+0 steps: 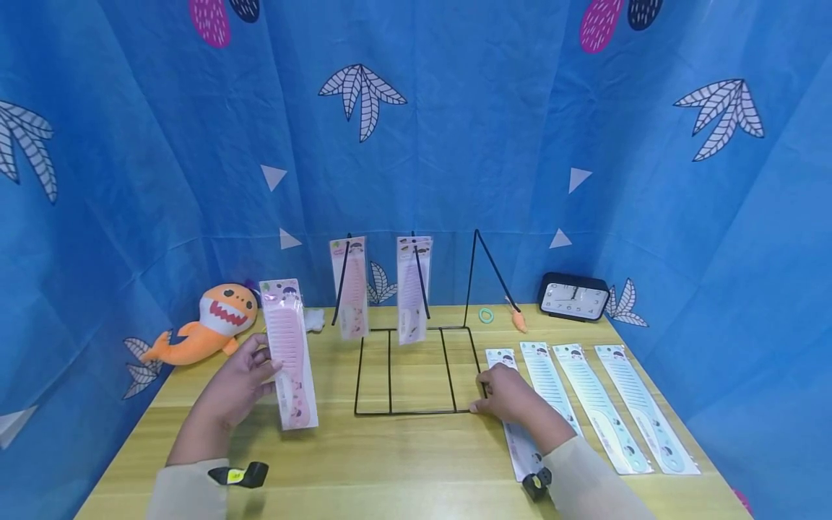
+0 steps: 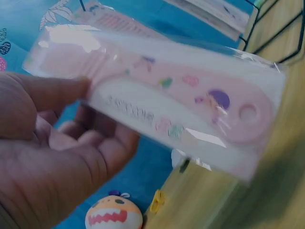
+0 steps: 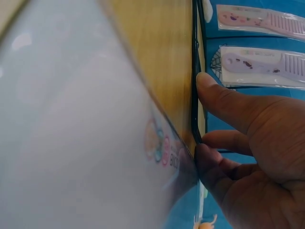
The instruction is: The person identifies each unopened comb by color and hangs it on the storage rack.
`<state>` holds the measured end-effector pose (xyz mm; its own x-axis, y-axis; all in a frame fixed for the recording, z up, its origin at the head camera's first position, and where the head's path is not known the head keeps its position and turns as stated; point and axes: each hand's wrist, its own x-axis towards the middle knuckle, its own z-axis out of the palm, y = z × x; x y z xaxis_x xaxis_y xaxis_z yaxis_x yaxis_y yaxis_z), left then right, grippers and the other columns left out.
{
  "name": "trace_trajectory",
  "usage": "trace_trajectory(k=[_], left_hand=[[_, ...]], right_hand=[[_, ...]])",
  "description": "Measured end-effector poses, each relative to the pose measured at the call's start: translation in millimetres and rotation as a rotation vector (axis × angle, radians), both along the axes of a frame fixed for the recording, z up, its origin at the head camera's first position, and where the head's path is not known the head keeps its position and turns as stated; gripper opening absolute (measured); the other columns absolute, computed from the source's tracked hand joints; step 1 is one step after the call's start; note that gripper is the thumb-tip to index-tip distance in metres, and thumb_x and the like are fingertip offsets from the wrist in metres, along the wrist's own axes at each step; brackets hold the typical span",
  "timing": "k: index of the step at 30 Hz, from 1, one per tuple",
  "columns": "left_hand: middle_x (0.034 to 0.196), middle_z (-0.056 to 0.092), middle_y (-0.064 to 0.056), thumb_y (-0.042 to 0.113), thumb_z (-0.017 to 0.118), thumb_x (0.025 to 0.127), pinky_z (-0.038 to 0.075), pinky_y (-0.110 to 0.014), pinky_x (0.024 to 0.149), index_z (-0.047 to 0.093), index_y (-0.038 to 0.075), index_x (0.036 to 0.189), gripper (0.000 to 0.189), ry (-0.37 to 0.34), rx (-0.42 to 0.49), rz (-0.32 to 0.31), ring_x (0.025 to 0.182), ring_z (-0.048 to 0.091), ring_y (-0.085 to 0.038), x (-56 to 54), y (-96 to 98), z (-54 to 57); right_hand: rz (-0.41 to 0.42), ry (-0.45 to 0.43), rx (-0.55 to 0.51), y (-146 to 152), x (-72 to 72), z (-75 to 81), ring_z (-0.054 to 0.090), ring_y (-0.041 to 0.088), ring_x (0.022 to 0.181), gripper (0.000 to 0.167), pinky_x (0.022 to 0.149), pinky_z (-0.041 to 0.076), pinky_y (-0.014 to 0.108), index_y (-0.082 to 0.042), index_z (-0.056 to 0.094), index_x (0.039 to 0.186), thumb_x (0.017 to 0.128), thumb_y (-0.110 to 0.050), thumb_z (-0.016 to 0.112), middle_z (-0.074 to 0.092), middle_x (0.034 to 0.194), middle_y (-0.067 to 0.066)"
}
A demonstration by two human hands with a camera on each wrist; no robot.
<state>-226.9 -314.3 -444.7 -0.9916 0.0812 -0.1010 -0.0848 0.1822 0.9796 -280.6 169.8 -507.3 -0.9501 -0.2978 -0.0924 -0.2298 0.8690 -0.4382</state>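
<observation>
My left hand [image 1: 242, 384] pinches a packaged pink comb [image 1: 291, 354] by its edge, holding it upright left of a black wire display rack [image 1: 416, 413]. In the left wrist view, the thumb lies on the front of the clear pack, with fingers curled behind it. My right hand [image 1: 510, 393] grips the rack's base wire at its front right corner between thumb and fingers. Another pink comb pack [image 1: 354, 310] hangs from the rack's left arm. Purple comb packs [image 1: 408, 307] hang from the middle arm; the right arm bears no pack.
Under my right forearm lies a comb pack [image 1: 520, 451], beside several blue-green comb packs [image 1: 601, 415] in a row. An orange shark plush [image 1: 211, 328] sits at the back left. A black clock [image 1: 573, 297], a green ring [image 1: 485, 315] and a small orange figure [image 1: 518, 321] stand behind.
</observation>
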Motion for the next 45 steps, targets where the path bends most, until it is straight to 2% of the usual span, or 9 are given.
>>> trace_trajectory(k=[4,9,12,14,17,22,28,40,45], left_hand=[[0.142,0.066,0.013,0.014,0.059,0.114,0.062,-0.032,0.101,0.040,0.020,0.160,0.051,0.118,0.085,-0.115,0.127,0.066,-0.009,5.3,2.0,2.2],[0.138,0.072,0.011,0.003,0.053,0.113,0.063,-0.029,0.100,0.047,0.020,0.160,0.050,0.251,0.161,-0.318,0.124,0.069,-0.007,8.6,6.1,2.2],[0.137,0.072,0.009,-0.004,0.051,0.112,0.062,-0.027,0.102,0.053,0.020,0.156,0.050,0.283,0.169,-0.425,0.123,0.069,-0.007,8.9,9.8,2.2],[0.137,0.072,0.008,-0.005,0.053,0.111,0.061,-0.028,0.104,0.055,0.019,0.155,0.050,0.283,0.144,-0.457,0.123,0.069,-0.008,8.9,13.9,2.9],[0.135,0.073,0.006,-0.002,0.058,0.109,0.061,-0.029,0.104,0.058,0.014,0.151,0.044,0.277,0.081,-0.457,0.122,0.070,-0.010,8.2,21.6,4.3],[0.128,0.073,0.007,0.003,0.060,0.109,0.062,-0.028,0.101,0.062,0.012,0.142,0.034,0.244,0.016,-0.453,0.118,0.071,-0.011,7.8,32.1,4.3],[0.127,0.073,0.005,0.004,0.060,0.110,0.063,-0.030,0.100,0.062,0.011,0.138,0.029,0.219,0.017,-0.452,0.118,0.070,-0.012,7.3,37.1,6.4],[0.123,0.070,-0.002,0.008,0.062,0.110,0.064,-0.031,0.095,0.058,0.006,0.134,0.025,0.207,-0.023,-0.385,0.111,0.068,-0.016,7.6,42.0,8.2],[0.120,0.068,-0.007,0.010,0.062,0.110,0.065,-0.032,0.090,0.057,0.006,0.131,0.022,0.214,-0.062,-0.349,0.106,0.067,-0.018,3.4,44.8,6.6]], right_hand=[[0.001,0.001,0.002,0,0.2,-0.7,0.057,0.024,0.097,0.055,0.094,0.058,0.050,0.001,0.076,0.130,0.087,-0.027,0.095,0.068,0.109,0.013],[-0.003,0.007,0.013,0,0.5,-0.9,0.060,0.024,0.102,0.060,0.104,0.058,0.054,0.002,0.074,0.135,0.087,-0.028,0.095,0.070,0.117,0.017],[-0.007,0.000,0.014,0,0.4,-0.9,0.060,0.025,0.102,0.061,0.105,0.058,0.055,0.003,0.074,0.135,0.087,-0.027,0.094,0.069,0.119,0.018],[-0.010,-0.003,0.009,0,0.2,-0.7,0.060,0.026,0.103,0.061,0.105,0.058,0.055,0.003,0.073,0.136,0.087,-0.027,0.094,0.069,0.120,0.019],[-0.018,0.002,0.003,0,-0.1,0.4,0.061,0.025,0.103,0.061,0.105,0.059,0.055,0.003,0.073,0.135,0.086,-0.026,0.095,0.069,0.119,0.020],[-0.016,-0.001,-0.008,0,0.4,-1.0,0.061,0.024,0.095,0.056,0.095,0.060,0.052,0.001,0.076,0.130,0.086,-0.027,0.095,0.069,0.110,0.017],[-0.007,0.016,-0.006,0,2.2,-1.4,0.063,0.025,0.102,0.059,0.102,0.060,0.054,0.002,0.075,0.133,0.086,-0.028,0.095,0.070,0.117,0.017],[0.012,0.056,0.004,-1,5.7,-2.3,0.058,0.023,0.093,0.046,0.091,0.059,0.051,-0.001,0.079,0.117,0.084,-0.028,0.096,0.067,0.102,0.012],[0.002,0.047,0.004,-1,2.3,-2.3,0.063,0.026,0.103,0.054,0.102,0.059,0.053,0.002,0.077,0.125,0.085,-0.028,0.096,0.070,0.114,0.017]])
